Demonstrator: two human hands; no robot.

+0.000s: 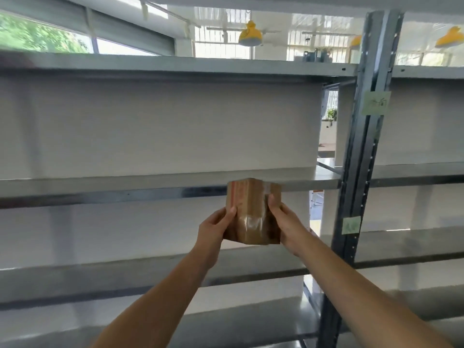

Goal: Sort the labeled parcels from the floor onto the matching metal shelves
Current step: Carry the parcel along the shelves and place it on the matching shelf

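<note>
I see the small brown taped cardboard parcel (pixel 253 212) clamped between left hand (pixel 213 228) and right hand (pixel 286 223) — one per side. Its top edge overlaps the front lip of the grey metal shelf (pixel 125 183) — I can't tell contact.

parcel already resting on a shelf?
No, both hands, left and right, hold the parcel in the air before the shelf edge.

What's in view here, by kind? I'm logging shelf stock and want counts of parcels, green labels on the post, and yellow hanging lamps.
Parcels: 1, the brown box held between the left hand and the right hand
Green labels: 2, an upper label and a lower label on the post
Yellow lamps: 3 ()
Total: 6
</note>
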